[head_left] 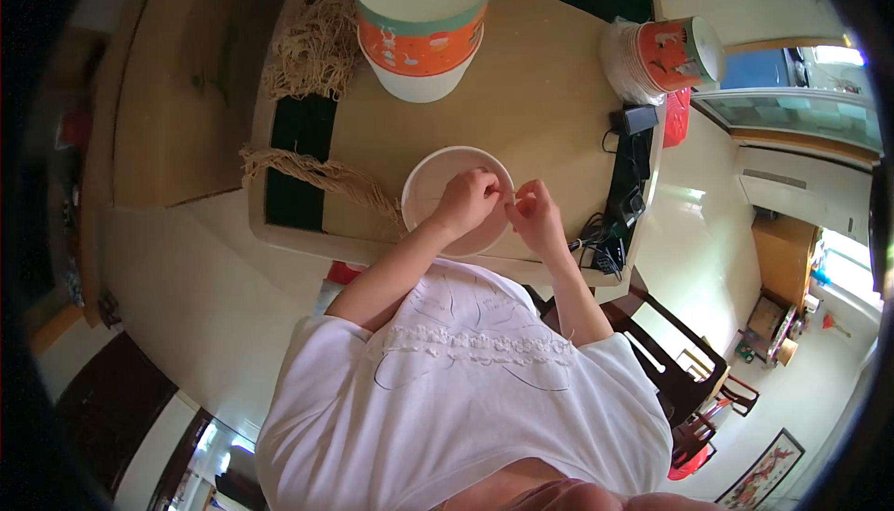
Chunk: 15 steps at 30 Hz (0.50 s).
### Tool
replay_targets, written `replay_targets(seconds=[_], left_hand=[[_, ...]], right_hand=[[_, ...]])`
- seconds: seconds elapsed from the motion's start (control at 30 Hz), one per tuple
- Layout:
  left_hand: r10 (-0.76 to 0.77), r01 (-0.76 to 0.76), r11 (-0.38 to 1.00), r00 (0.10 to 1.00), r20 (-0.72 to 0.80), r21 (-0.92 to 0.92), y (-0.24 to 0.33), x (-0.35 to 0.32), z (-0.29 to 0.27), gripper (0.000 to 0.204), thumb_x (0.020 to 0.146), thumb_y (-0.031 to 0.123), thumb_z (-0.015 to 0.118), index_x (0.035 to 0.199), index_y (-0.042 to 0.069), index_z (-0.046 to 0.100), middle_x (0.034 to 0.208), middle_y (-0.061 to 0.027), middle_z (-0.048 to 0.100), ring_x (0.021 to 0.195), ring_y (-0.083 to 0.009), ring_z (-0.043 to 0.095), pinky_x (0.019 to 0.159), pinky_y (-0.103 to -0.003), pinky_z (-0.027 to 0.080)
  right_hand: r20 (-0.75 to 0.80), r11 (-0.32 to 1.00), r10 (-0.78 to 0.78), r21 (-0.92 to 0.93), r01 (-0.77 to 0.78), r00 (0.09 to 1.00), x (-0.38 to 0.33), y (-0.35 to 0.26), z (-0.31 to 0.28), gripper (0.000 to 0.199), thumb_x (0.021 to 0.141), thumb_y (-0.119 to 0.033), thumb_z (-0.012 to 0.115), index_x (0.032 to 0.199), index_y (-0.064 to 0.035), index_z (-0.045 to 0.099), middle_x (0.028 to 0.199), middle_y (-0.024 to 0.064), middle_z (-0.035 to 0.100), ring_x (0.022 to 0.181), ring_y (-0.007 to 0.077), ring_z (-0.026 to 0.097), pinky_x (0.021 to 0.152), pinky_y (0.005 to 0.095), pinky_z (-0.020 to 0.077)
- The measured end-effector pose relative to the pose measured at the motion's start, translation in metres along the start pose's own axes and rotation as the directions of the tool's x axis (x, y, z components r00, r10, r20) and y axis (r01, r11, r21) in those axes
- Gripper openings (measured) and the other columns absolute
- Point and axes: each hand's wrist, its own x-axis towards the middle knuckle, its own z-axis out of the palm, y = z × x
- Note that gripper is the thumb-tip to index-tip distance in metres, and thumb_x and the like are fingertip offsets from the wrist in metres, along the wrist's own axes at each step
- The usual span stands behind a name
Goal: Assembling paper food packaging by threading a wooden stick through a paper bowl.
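Observation:
A white round paper bucket (pixel 425 196) stands near the table's front edge, its opening facing up. Over its right rim my two hands meet. My left hand (pixel 468 198) reaches across the opening with its fingers pinched together. Just outside the rim, my right hand (pixel 536 215) is closed in a pinch close to the left fingertips. Whatever lies between the fingers is too small to make out. A bundle of tan twine cords (pixel 321 172) stretches from the table's left edge to the bucket's left side.
Upside-down stacked paper buckets (pixel 419 40) with an orange band stand at the back. Left of them lies a tangled pile of twine (pixel 312 50). Plastic-wrapped buckets (pixel 663 53) lie at the right, above a black adapter (pixel 635 120) and cables (pixel 605 243). A cardboard box (pixel 191 82) borders the table's left.

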Motion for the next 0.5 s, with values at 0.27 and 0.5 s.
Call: replay_targets(seconds=[0.27,0.5], left_hand=[[-0.050,0.051,0.999,0.997,0.059,-0.011,-0.004,0.007,0.006,0.009,0.080,0.011,0.065,0.081,0.002,0.065,0.082,-0.0161,0.067,0.075,-0.0338,0.065,0.067,-0.041,0.052],[-0.120,0.124,0.992,0.985,0.123,-0.025,0.000,-0.001,-0.001,0.010,0.081,0.009,0.065,0.086,0.001,0.063,0.078,-0.0130,0.067,0.072,-0.0244,0.066,0.065,-0.035,0.051]], right_hand=[[-0.125,0.987,-0.161,-0.001,0.162,0.979,-0.005,0.004,0.000,0.022,0.082,-0.009,0.064,0.097,-0.0042,0.048,0.063,0.0120,0.059,0.054,0.0191,0.057,0.052,0.0305,0.0457],[-0.172,0.974,-0.222,0.000,0.225,0.960,-0.007,0.003,0.002,0.020,0.084,-0.008,0.062,0.098,-0.0048,0.048,0.063,0.0091,0.055,0.055,0.0163,0.053,0.053,0.0301,0.0448]])
